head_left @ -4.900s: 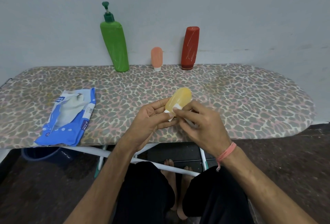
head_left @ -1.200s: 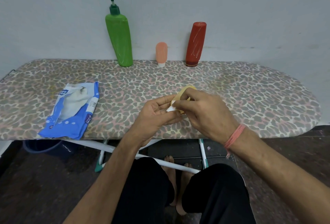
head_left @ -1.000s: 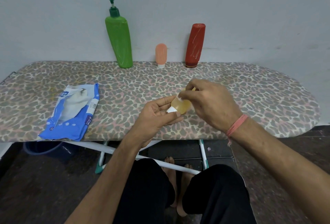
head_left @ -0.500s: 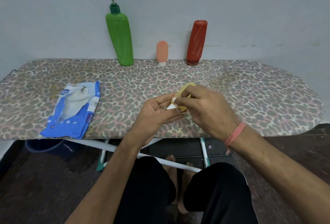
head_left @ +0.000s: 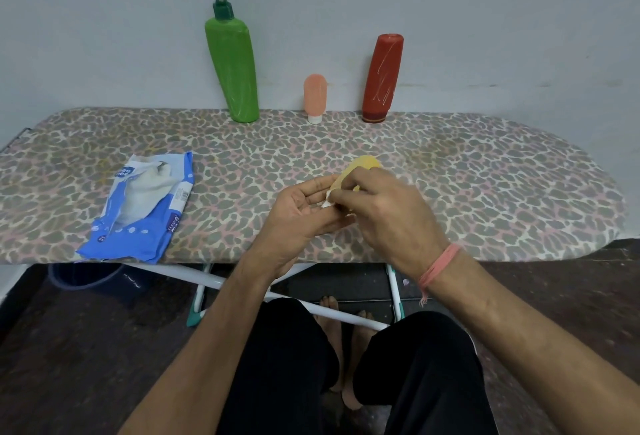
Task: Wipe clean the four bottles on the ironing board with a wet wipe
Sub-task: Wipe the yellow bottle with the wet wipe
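Centre frame, the left hand (head_left: 298, 216) cradles a small yellow bottle (head_left: 360, 166); the right hand (head_left: 388, 213) fingers pinch a wet wipe (head_left: 328, 196) against it. The smooth bottle could slip free.

Wet-wipe packet (head_left: 140, 207), blue and white, lying on the ironing board (head_left: 485, 192): white lettering at its upper left corner and lower right edge, too small and blurred to read; barcode sticker on the right side, digits illegible. Bottles: no label readable
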